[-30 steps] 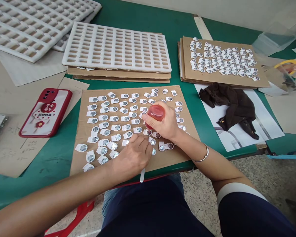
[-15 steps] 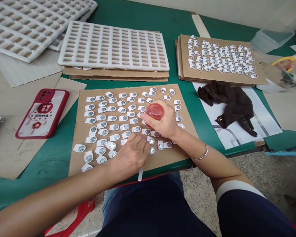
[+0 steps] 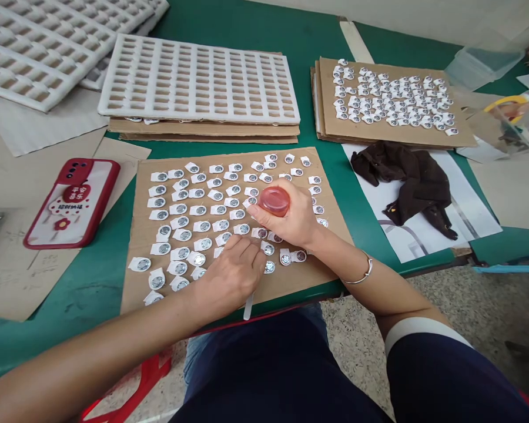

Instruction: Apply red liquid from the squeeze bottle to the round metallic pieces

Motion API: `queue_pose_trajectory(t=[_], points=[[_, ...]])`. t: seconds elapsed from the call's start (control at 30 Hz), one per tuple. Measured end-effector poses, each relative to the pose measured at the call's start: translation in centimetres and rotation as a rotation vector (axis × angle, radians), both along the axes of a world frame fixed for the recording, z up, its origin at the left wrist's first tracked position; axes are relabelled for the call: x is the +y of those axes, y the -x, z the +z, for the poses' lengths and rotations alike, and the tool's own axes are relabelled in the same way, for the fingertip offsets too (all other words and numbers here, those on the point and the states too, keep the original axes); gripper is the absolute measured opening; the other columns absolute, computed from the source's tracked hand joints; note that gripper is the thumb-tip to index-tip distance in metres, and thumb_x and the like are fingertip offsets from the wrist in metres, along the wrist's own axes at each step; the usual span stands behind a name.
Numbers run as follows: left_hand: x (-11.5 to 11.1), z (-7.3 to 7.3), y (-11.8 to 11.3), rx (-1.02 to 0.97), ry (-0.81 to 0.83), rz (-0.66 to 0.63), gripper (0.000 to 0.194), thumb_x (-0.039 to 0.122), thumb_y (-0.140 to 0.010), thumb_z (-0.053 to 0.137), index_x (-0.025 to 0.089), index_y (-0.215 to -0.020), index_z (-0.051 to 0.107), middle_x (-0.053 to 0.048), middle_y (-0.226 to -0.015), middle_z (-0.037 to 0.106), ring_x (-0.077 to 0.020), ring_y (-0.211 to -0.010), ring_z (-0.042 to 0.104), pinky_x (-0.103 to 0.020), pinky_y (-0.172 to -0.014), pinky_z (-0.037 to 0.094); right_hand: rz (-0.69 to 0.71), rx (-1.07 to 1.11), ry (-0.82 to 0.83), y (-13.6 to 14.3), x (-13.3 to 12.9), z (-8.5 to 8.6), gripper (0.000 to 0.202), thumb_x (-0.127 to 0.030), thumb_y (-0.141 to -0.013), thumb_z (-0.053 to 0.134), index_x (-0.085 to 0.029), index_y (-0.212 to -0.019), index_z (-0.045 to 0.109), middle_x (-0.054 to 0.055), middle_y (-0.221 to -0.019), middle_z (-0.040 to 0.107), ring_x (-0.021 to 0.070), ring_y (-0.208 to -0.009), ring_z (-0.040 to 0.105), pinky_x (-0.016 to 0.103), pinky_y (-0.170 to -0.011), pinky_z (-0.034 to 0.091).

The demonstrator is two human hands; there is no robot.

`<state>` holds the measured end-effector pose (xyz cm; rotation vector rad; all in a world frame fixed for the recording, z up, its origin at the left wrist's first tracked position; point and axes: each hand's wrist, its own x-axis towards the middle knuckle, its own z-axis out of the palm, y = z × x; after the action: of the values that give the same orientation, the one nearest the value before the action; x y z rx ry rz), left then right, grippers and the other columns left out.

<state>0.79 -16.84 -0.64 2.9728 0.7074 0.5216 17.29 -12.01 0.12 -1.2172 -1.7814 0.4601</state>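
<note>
My right hand (image 3: 297, 217) is wrapped round a translucent red squeeze bottle (image 3: 274, 201), held base up over a cardboard sheet (image 3: 308, 282). The bottle's lower end is hidden by my fingers. My left hand (image 3: 235, 267) is closed low over the front of the same sheet, beside the bottle. From beneath it juts the flat, rounded end of a slim pale tool (image 3: 248, 306); the rest is hidden. Rows of small white tabbed pieces with round silver discs (image 3: 203, 244) lie on the cardboard around both hands. A few discs beside my right hand look reddish.
Behind stand a white slotted foam tray (image 3: 198, 82) on cardboard and a second cardboard stack (image 3: 330, 111) bearing similar pieces. A red-cased phone (image 3: 73, 202) lies left. On the right are dark brown cloth (image 3: 423, 182) on paper and a clear plastic box (image 3: 487, 64).
The whole view has shifted slightly. Both hands keep their grips and stay at nearly the same spot over the cardboard sheet.
</note>
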Motion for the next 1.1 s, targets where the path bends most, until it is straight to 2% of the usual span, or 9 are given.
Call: queue_pose_trajectory(t=[0.43, 0.67, 0.9, 1.1], points=[[-0.03, -0.19, 0.23, 0.022, 0.003, 0.009, 0.014, 0.001, -0.077, 0.044, 0.010, -0.077, 0.054, -0.011, -0.075, 0.057, -0.0227, -0.074, 0.051, -0.038, -0.070, 0.043, -0.003, -0.015, -0.039, -0.09, -0.14, 0.01, 0.026, -0.039, -0.068, 0.068, -0.020, -0.079, 0.054, 0.000, -0.070, 0.063, 0.0127, -0.063, 0.056, 0.029, -0.063, 0.047], [-0.02, -0.60, 0.26, 0.008, 0.017, 0.012, 0.015, 0.000, -0.076, 0.044, 0.011, -0.076, 0.054, -0.011, -0.076, 0.057, -0.0244, -0.081, 0.053, -0.039, -0.070, 0.043, -0.010, -0.033, -0.053, -0.15, -0.11, -0.04, 0.027, -0.040, -0.068, 0.068, -0.020, -0.078, 0.053, -0.001, -0.069, 0.061, 0.0123, -0.062, 0.056, 0.028, -0.062, 0.047], [0.00, -0.34, 0.26, 0.002, 0.030, 0.014, 0.015, 0.000, -0.077, 0.043, 0.011, -0.076, 0.054, -0.010, -0.075, 0.056, -0.0234, -0.078, 0.053, -0.038, -0.070, 0.043, -0.014, -0.053, -0.053, -0.13, -0.14, -0.22, 0.027, -0.041, -0.069, 0.067, -0.020, -0.077, 0.052, -0.001, -0.069, 0.061, 0.0121, -0.061, 0.055, 0.028, -0.060, 0.046], [0.49, 0.04, 0.58, -0.050, 0.212, 0.046, 0.015, 0.002, -0.078, 0.043, 0.013, -0.078, 0.054, -0.009, -0.080, 0.059, -0.0227, -0.083, 0.055, -0.039, -0.075, 0.044, 0.000, -0.048, -0.056, -0.16, -0.24, -0.21, 0.026, -0.039, -0.069, 0.067, -0.020, -0.078, 0.053, -0.001, -0.068, 0.061, 0.0118, -0.061, 0.055, 0.028, -0.060, 0.046]])
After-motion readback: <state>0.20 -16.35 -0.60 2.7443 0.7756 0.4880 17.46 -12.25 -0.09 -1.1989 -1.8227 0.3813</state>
